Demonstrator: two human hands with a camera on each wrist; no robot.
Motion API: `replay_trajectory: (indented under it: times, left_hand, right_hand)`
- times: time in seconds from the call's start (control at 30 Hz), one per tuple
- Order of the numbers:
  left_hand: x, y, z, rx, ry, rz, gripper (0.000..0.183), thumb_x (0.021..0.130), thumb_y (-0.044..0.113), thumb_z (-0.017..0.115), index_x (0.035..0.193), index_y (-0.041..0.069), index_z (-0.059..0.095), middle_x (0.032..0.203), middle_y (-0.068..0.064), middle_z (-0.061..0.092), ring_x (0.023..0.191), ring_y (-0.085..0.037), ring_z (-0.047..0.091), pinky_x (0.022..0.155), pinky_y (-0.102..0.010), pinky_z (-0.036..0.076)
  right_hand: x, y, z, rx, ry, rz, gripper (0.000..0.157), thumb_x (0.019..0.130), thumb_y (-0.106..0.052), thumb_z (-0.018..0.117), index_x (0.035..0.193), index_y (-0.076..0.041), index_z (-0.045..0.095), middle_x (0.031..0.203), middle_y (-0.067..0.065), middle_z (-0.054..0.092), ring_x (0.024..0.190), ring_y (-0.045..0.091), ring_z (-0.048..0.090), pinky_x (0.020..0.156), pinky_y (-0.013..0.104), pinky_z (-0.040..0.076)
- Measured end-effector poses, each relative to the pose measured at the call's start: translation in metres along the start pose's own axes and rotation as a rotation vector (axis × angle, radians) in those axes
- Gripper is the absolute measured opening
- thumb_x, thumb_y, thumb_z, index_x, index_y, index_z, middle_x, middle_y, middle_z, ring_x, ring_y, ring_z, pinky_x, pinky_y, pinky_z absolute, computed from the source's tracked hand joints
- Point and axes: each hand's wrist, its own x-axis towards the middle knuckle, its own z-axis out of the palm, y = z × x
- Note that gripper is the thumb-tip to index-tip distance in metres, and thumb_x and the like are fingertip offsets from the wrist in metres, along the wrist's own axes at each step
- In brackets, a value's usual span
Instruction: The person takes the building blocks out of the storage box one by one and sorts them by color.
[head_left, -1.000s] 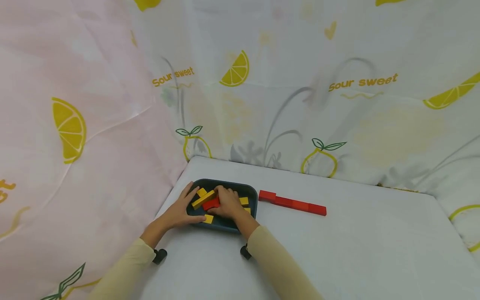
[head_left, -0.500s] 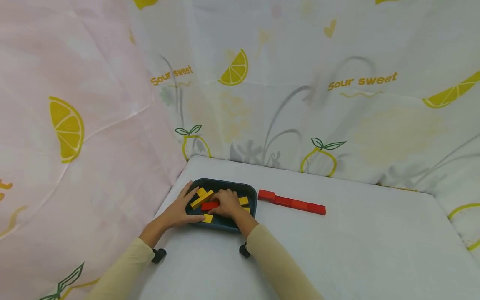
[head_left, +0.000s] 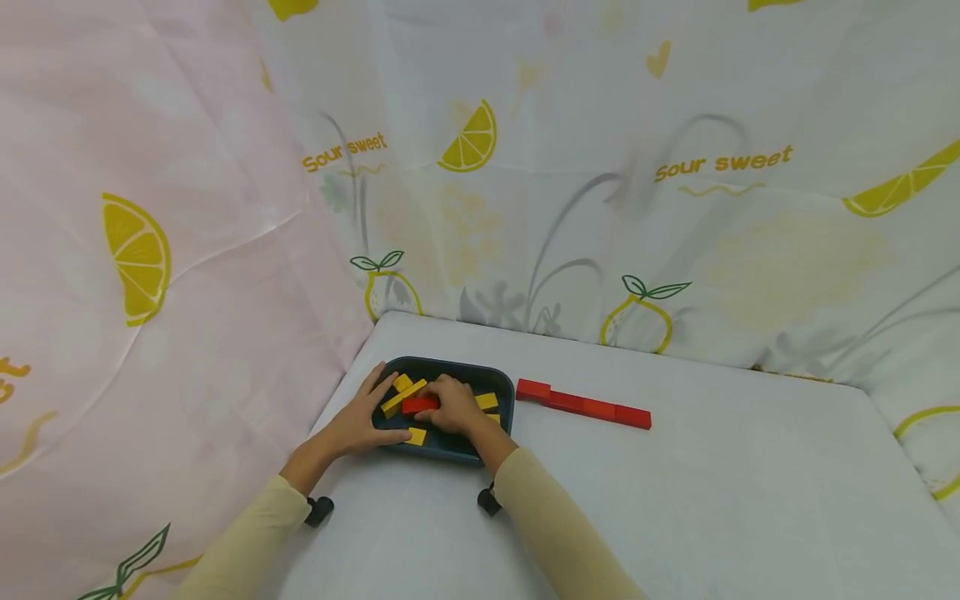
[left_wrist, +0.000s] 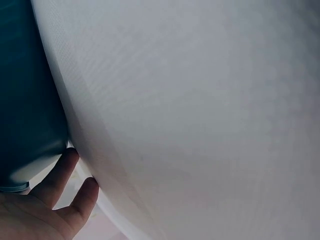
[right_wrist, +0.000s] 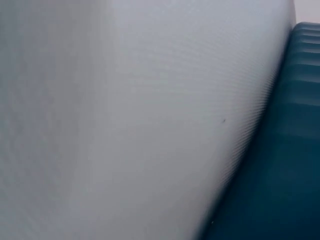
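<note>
A dark blue tray (head_left: 450,454) holds several yellow blocks and a red block (head_left: 418,406). My left hand (head_left: 358,423) spans the tray's left end, fingers spread and fairly straight at the rim. Its thumb reaches over the near rim beside a yellow block (head_left: 417,437). In the left wrist view, two fingertips of that hand (left_wrist: 55,200) lie low outside the tray wall (left_wrist: 30,90). Inside the tray, my right hand (head_left: 457,407) pinches the right end of the red block between thumb and fingers. A long yellow block (head_left: 405,396) leans across another one just left of it.
Right of the tray, a row of red blocks (head_left: 600,409) lies end to end on the white table (head_left: 712,483), its left end close to the tray. Patterned cloth (head_left: 562,208) hangs behind and at the left. The right wrist view shows mostly table and tray wall (right_wrist: 290,150).
The red block has gone from slanted to nearly level in the tray, and more of it shows. The long yellow block has shifted slightly left. My left hand has stayed in place.
</note>
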Motion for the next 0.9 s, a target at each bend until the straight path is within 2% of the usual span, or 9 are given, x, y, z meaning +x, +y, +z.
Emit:
replay_trajectory:
  times: [0.17, 0.27, 0.47, 0.7, 0.9]
  left_hand:
    - [-0.0003, 0.0009, 0.0003, -0.005, 0.004, 0.002, 0.115, 0.074, 0.063, 0.076, 0.16, 0.018, 0.015, 0.167, -0.011, 0.0, 0.146, -0.042, 0.026, 0.107, -0.069, 0.033]
    - [-0.001, 0.0012, 0.0001, -0.005, 0.004, 0.0, 0.115, 0.075, 0.063, 0.076, 0.16, 0.017, 0.014, 0.167, -0.012, 0.0, 0.147, -0.043, 0.025, 0.108, -0.069, 0.033]
    - [-0.0001, 0.0013, -0.0007, -0.008, 0.006, 0.001, 0.115, 0.074, 0.065, 0.075, 0.16, 0.02, 0.014, 0.168, -0.01, 0.0, 0.147, -0.043, 0.024, 0.107, -0.07, 0.032]
    - [-0.0007, 0.0003, -0.0019, -0.006, 0.004, -0.004, 0.116, 0.073, 0.065, 0.076, 0.16, 0.018, 0.014, 0.168, -0.01, -0.002, 0.147, -0.042, 0.025, 0.109, -0.068, 0.032]
    - [-0.0014, 0.0005, -0.0006, -0.021, -0.003, -0.011, 0.117, 0.073, 0.065, 0.075, 0.16, 0.017, 0.014, 0.168, -0.01, -0.003, 0.147, -0.043, 0.025, 0.108, -0.068, 0.033]
  right_hand:
    - [-0.0011, -0.0003, -0.0013, 0.072, 0.029, 0.005, 0.042, 0.089, -0.038, 0.073, 0.123, -0.014, 0.07, 0.117, 0.002, 0.068, 0.101, 0.016, 0.061, 0.1, 0.034, 0.05]
    - [-0.0018, -0.001, -0.0023, 0.075, 0.044, -0.003, 0.043, 0.089, -0.037, 0.073, 0.125, -0.014, 0.069, 0.119, 0.003, 0.068, 0.102, 0.017, 0.061, 0.099, 0.033, 0.05]
    - [-0.0039, -0.0022, -0.0071, 0.102, 0.166, -0.02, 0.039, 0.089, -0.035, 0.074, 0.122, -0.016, 0.069, 0.115, 0.004, 0.068, 0.099, 0.018, 0.06, 0.094, 0.035, 0.05]
    - [-0.0047, -0.0026, -0.0082, 0.18, 0.24, -0.034, 0.046, 0.092, -0.027, 0.071, 0.136, -0.017, 0.061, 0.115, 0.008, 0.059, 0.097, 0.019, 0.058, 0.086, 0.029, 0.051]
    - [-0.0047, -0.0011, -0.0086, 0.247, 0.276, -0.04, 0.037, 0.09, -0.018, 0.073, 0.126, -0.014, 0.066, 0.12, 0.009, 0.061, 0.103, 0.022, 0.061, 0.09, 0.034, 0.054]
